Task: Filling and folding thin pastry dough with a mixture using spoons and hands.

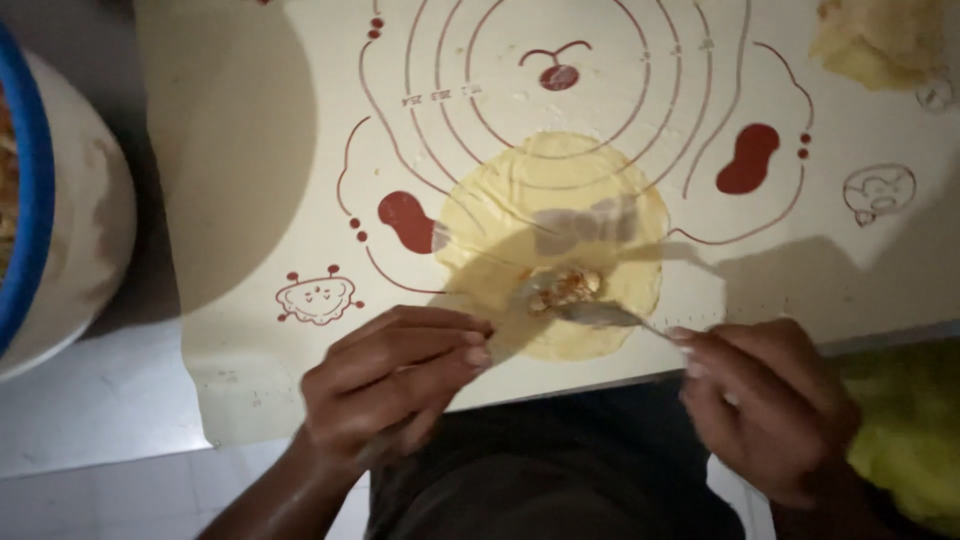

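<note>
A thin round yellow dough sheet [560, 215] lies flat on a cream pastry mat [250, 180] printed with red rings and shapes. A small heap of filling [563, 287] sits near the sheet's near edge. My right hand [765, 405] grips the handle of a metal spoon [600, 315], whose bowl rests beside the filling. My left hand [390, 380] is curled at the mat's near edge, fingertips touching the dough's rim, and seems to hold a second thin utensil whose end reaches toward the filling.
A white bowl with a blue rim [50, 200] stands at the far left. A lump of dough [880, 40] sits at the mat's top right. Yellow cloth [910, 440] lies at the lower right. The mat rests on a metal surface [90, 410].
</note>
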